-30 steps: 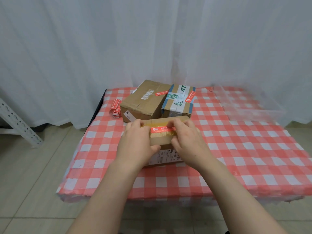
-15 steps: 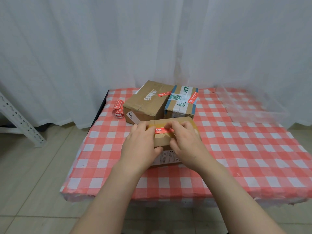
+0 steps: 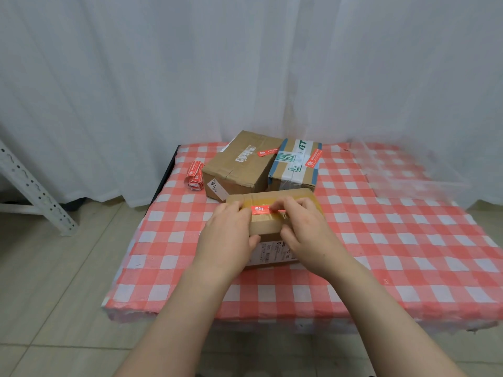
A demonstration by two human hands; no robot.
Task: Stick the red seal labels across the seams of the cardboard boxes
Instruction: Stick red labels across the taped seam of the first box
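Left grip (image 3: 228, 235), right grip (image 3: 307, 232) clasping closed box (image 3: 265, 227), fingertips (image 3: 275, 207) on red label (image 3: 260, 210)

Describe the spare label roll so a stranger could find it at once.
Start at the checked table. Near its far left corner, just left of the plain brown box, lies the label roll. It alone is a loose red-and-white curl, stuck to no box.

Table (image 3: 381, 240), as we find it: near box (image 3: 268, 227) front centre, our left hand (image 3: 226, 240) round its left end, right hand (image 3: 307, 232) over the seal label (image 3: 261, 210) on top; left box (image 3: 239, 170) and right box (image 3: 296, 164) side by side behind; label roll (image 3: 194, 175) left of those; clear bin (image 3: 408, 170) far right
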